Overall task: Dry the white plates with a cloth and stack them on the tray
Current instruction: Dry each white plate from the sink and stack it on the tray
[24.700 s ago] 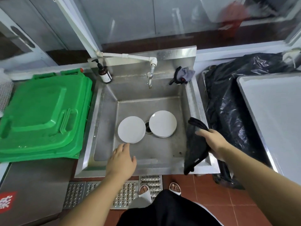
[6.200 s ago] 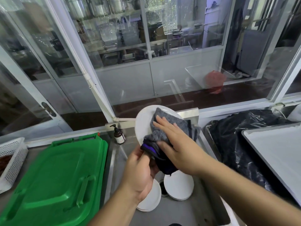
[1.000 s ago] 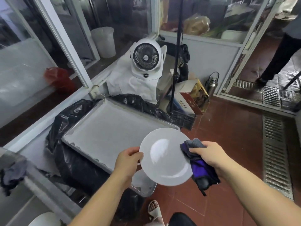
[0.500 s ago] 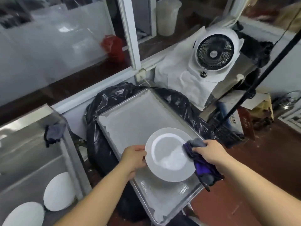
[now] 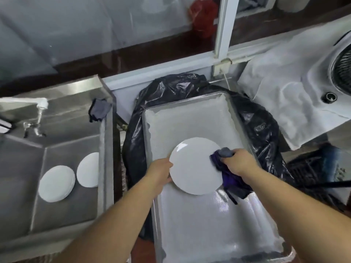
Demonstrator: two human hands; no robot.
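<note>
A white plate (image 5: pixel 195 166) hangs low over the middle of the metal tray (image 5: pixel 190 118); whether it touches the tray I cannot tell. My left hand (image 5: pixel 158 172) grips its left rim. My right hand (image 5: pixel 240 161) grips a dark grey and purple cloth (image 5: pixel 230 179) against the plate's right rim. Two more white plates (image 5: pixel 56 184) (image 5: pixel 88 172) lie in the steel sink (image 5: pixel 107 149) at the left, the right one partly hidden by the sink wall.
The tray rests on a black plastic bag (image 5: pixel 171 88). A second dark cloth (image 5: pixel 99 111) hangs on the sink's back right corner. A tap (image 5: pixel 40 111) stands at the sink's back. A white-draped fan (image 5: pixel 313 82) sits at the right.
The plate has come down and farther over the tray, still held by both hands. My view has tilted down and swung left, bringing more of the sink in.
</note>
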